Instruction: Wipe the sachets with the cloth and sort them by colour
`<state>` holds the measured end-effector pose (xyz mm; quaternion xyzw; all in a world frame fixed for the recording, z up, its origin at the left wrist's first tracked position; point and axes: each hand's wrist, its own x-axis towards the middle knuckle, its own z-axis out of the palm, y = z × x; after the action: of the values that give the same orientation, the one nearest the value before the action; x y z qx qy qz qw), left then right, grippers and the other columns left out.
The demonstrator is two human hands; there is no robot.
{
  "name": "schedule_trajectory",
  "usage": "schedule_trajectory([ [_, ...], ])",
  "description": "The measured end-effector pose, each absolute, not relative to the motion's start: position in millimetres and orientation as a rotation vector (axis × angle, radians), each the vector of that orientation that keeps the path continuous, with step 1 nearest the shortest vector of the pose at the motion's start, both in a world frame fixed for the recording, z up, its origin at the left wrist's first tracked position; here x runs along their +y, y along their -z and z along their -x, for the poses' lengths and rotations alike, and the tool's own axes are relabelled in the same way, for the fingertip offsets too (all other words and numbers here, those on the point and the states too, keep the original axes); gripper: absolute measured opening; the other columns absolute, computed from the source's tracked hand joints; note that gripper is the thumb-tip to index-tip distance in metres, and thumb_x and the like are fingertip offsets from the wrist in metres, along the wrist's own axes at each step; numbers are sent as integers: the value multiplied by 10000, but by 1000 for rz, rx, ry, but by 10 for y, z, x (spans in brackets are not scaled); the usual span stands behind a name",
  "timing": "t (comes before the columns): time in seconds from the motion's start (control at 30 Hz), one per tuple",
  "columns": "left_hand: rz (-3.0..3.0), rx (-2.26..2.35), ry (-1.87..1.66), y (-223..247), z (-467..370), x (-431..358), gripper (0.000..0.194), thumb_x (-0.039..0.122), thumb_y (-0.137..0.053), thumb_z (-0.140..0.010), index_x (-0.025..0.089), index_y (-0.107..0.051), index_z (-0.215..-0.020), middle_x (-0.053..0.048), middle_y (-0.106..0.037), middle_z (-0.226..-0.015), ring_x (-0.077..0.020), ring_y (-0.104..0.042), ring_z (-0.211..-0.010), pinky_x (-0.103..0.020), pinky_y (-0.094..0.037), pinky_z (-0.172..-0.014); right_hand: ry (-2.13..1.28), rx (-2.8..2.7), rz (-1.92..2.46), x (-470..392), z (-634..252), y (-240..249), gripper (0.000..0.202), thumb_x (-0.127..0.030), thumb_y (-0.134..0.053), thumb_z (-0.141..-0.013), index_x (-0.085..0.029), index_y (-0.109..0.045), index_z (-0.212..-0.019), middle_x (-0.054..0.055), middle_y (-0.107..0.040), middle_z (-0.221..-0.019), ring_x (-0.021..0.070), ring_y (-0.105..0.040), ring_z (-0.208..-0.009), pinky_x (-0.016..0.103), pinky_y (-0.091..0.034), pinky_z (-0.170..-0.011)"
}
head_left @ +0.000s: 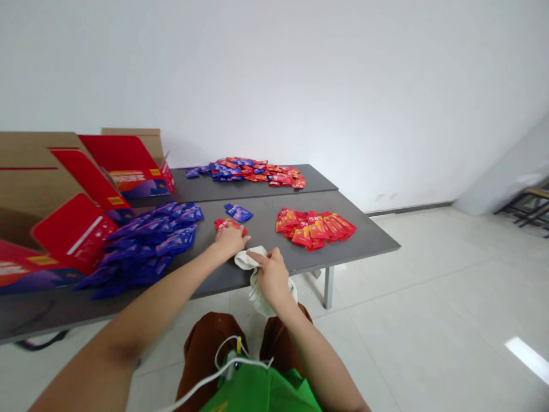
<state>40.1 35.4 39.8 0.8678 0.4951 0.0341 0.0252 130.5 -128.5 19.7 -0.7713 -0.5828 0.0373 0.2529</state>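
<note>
Head view, looking down over a dark grey table (343, 243). The left hand (230, 240) is laid palm-down, fingers spread, on a few red sachets (226, 224) at the centre of the frame; whether any sachet is actually pinched cannot be told. The right hand (271, 278) is closed on a white cloth bag (253, 260), held at the near table edge just below and right of the left hand, with the rest of the bag hanging down off the edge. The two hands are seen nearly touching, the bag's upper rim lying between them.

The red sachets are thus found directly above the bag in the frame, under the left hand, which is the nearer hand to them. A couple of blue sachets (238, 212) lie just beyond. A spread pile of red sachets (315, 228) is shown right of centre, a large pile of blue sachets (146, 243) left of centre, a mixed pile (249, 170) at the table's far side, and opened cartons (86, 189) at the left.
</note>
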Motion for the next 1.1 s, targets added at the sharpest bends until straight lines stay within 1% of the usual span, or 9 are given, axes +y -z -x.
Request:
schedule_trajectory([
  [0.13,-2596,1085,-67,-303,152,155,430,416,-446,-905,321,-570,-1306,-97,-339,-1523,-326,-330,-1381,-513,-320,-1062,-109,-1650,1909,-1296,-1551,-391,575,-66,-406,-879,-395,-518,-1337,41,-431,-984,160,-479,-919,231,-415,-803],
  [0.27,-2607,807,-270,-136,576,-212,406,398,-365,-941,305,-632,-1233,-14,-342,-1528,-231,-217,-1438,-473,-200,-1153,-88,-1914,1788,-1166,-1578,-427,588,-76,-391,-894,-387,-452,-1389,45,-443,-1042,167,-461,-964,240,-399,-849],
  [0.47,-2520,1342,-973,344,490,-752,381,289,-423,-903,232,-667,-1190,-77,-541,-1375,-250,-337,-1387,-438,-321,-1123,-10,-2325,1735,-834,-1220,-215,521,-218,-394,-951,-458,-373,-1413,64,-468,-1114,213,-444,-1002,300,-394,-854],
  [0.57,-2440,1537,-1074,462,383,-827,410,278,-413,-903,209,-628,-1245,-117,-543,-1368,-260,-374,-1367,-452,-337,-1105,42,-2279,1909,-575,-1115,-220,493,-257,-364,-966,-467,-370,-1411,79,-465,-1153,233,-444,-1027,328,-400,-845],
  [0.7,-2351,1565,-1176,499,352,-813,446,257,-362,-912,176,-573,-1296,-133,-536,-1372,-240,-410,-1346,-461,-286,-1132,74,-2211,2110,-340,-1153,-337,525,-184,-371,-943,-441,-408,-1399,99,-460,-1193,246,-452,-1055,352,-404,-854],
  [0.77,-2304,1552,-1229,518,363,-817,494,256,-352,-913,153,-479,-1380,-140,-547,-1359,-241,-444,-1321,-478,-213,-1162,84,-2326,1984,-389,-1184,-365,555,-164,-404,-925,-443,-397,-1405,90,-462,-1200,239,-454,-1060,344,-403,-858],
  [0.93,-2206,1603,-1317,572,356,-862,874,373,-446,-880,-29,21,-1500,-224,-603,-1254,-296,-383,-1357,-470,-106,-1183,31,-2581,1653,-669,-1160,-290,540,-191,-399,-940,-480,-383,-1396,67,-474,-1168,215,-461,-1035,325,-389,-884],
  [1.0,-2207,1593,-1337,570,336,-859,924,389,-454,-873,-58,81,-1480,-237,-607,-1237,-302,-364,-1368,-457,-130,-1173,23,-2537,1700,-626,-1156,-278,548,-169,-393,-936,-464,-390,-1398,67,-471,-1171,207,-464,-1035,309,-386,-888],
  [1.1,-2219,1606,-1350,543,306,-837,860,365,-442,-875,-25,16,-1490,-241,-565,-1286,-304,-438,-1311,-456,-193,-1139,13,-2421,1886,-383,-1175,-326,576,-137,-389,-924,-450,-383,-1407,70,-470,-1179,209,-468,-1040,309,-388,-888],
])
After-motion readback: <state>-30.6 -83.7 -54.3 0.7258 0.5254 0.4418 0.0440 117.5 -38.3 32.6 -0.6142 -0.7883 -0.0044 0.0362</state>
